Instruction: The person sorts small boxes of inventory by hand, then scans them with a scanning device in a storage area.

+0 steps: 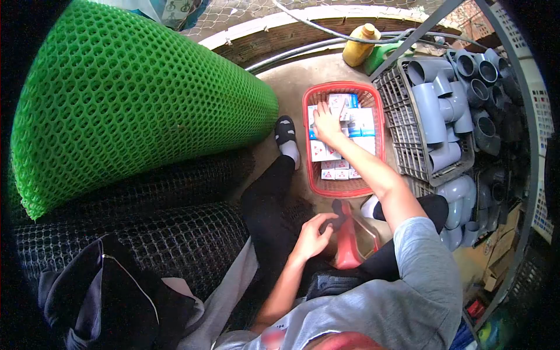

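A red plastic basket [307, 153] stands on the floor in front of me, holding several small white boxes [366, 119] with blue and red print. My right hand [328, 123] reaches into its left side, fingers stretched apart over the boxes and touching them. I see no box lifted in it. My left hand [314, 234] hovers lower down, loosely bent, thumb and fingers apart with nothing visible between them. Close beside its fingertips is a red plastic piece [348, 245] with a dark upper end, between my legs.
At left lies a big roll of green plastic mesh [151, 105], with black mesh rolls [146, 245] below it. A grey crate [402, 125] with grey pipe fittings [431, 114] stands right of the basket. A yellow bottle [358, 46] and a hose are behind it.
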Motion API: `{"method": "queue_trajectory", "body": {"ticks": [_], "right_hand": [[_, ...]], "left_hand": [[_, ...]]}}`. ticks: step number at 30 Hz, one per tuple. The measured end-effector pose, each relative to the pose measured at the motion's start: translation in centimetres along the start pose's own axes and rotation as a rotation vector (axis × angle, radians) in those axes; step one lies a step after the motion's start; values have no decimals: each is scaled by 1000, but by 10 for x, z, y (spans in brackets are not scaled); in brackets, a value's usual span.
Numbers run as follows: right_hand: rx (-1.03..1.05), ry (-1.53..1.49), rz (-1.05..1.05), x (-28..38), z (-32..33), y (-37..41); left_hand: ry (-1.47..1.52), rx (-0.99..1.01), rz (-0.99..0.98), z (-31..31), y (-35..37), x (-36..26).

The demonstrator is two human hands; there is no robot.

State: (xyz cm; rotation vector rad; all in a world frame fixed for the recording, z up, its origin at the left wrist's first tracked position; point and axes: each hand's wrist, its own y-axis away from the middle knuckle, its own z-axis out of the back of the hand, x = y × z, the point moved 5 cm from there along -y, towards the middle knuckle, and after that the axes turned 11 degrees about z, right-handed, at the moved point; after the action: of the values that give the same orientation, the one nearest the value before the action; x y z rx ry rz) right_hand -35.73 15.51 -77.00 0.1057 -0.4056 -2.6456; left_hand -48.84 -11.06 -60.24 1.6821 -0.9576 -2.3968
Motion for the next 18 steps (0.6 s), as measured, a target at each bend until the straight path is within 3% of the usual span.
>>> {"method": "queue_trajectory", "body": {"ticks": [4,9,13,15,18], "right_hand": [[-196,71,22,-2,-56,6],[-120,226,84,-1,-39,24],[-85,90,121,-3,-18,30],[93,309,176,0,-4,33],[23,252,171,-16,-42,15]], "left_hand": [[-9,27,61,0,1,-2],[-34,33,97,-1,0,-5],[-46,9,39,0,-2,-2],[-42,54,142,1,2,3],[-31,24,123,0,2,8]]}}
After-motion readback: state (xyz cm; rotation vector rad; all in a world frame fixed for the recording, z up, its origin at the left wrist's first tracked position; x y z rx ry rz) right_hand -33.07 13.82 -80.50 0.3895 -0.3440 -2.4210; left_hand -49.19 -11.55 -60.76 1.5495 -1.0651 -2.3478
